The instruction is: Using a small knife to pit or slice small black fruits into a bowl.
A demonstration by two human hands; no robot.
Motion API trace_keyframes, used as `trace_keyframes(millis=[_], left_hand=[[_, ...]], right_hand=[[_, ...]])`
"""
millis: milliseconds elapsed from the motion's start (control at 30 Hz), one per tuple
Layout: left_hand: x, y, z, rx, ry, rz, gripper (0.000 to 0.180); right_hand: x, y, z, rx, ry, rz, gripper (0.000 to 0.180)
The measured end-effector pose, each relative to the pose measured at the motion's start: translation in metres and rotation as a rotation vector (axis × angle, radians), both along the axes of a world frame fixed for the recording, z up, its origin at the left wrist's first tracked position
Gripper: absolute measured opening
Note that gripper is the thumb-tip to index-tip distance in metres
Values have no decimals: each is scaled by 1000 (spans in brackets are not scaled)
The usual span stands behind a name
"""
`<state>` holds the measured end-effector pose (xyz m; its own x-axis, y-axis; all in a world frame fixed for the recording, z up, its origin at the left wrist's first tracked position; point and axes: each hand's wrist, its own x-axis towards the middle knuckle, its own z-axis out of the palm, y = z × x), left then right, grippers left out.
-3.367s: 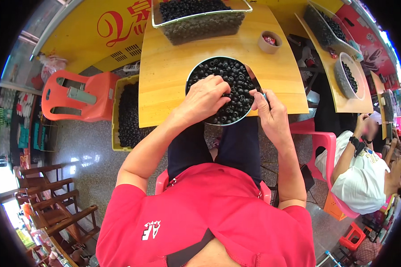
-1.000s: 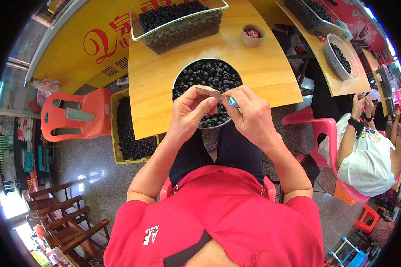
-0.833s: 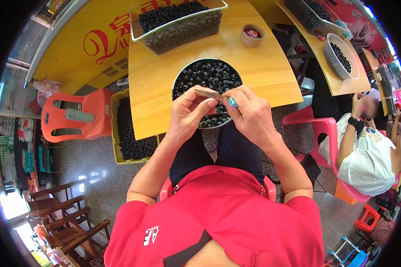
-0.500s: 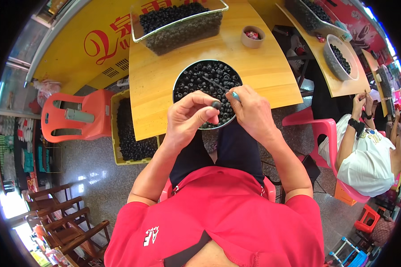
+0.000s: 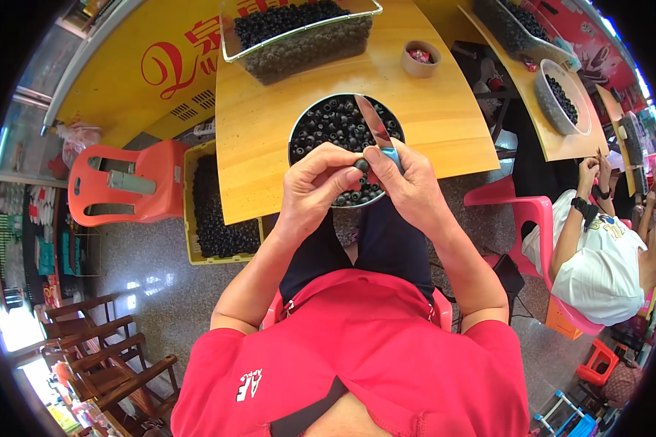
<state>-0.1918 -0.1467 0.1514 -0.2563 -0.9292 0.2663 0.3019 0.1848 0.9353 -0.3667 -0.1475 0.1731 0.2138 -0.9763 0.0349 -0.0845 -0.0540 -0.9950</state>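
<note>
Over a round bowl (image 5: 291, 142) of small black fruits, my two hands meet. Between thumb and forefinger, my left hand (image 5: 310, 182) pinches one small round dark fruit (image 5: 361, 165). My right hand (image 5: 415, 186) is closed round the blue handle of a small knife (image 5: 372, 119). The blade points up and away over the bowl, and my right thumb rests close beside the fruit. The bowl sits at the table's near edge, above my lap, with its near side partly hidden by my hands.
On the wooden table (image 5: 259, 146) stand a clear tub (image 5: 306, 34) of dark fruits and a small brown cup (image 5: 420, 68). A yellow crate (image 5: 190, 211) and an orange chair (image 5: 164, 178) are at left. A person (image 5: 598, 269) sits at the right near another bowl (image 5: 541, 102).
The knife blade has swung up from low over the fruits to point away from me. My right thumb has come against the pinched fruit, and the hands are closer together.
</note>
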Motion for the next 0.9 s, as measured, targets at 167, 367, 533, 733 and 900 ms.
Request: trace_keyframes(millis=[167,367,533,733,900], left_hand=[[1,-2,-4,135,106,-6,15],[-2,-3,-2,115,77,-13,14],[-4,-3,2,88,22,30,14],[1,2,11,-57,11,-116,12],[5,-3,6,45,9,-24,13]], right_hand=[[-2,1,-3,-436,248,-91,18],[-9,3,-3,-696,622,-115,12],[-12,1,-1,-728,664,-119,14],[-18,-12,-17,-599,867,-138,8],[-12,-8,-6,-368,370,-93,20]])
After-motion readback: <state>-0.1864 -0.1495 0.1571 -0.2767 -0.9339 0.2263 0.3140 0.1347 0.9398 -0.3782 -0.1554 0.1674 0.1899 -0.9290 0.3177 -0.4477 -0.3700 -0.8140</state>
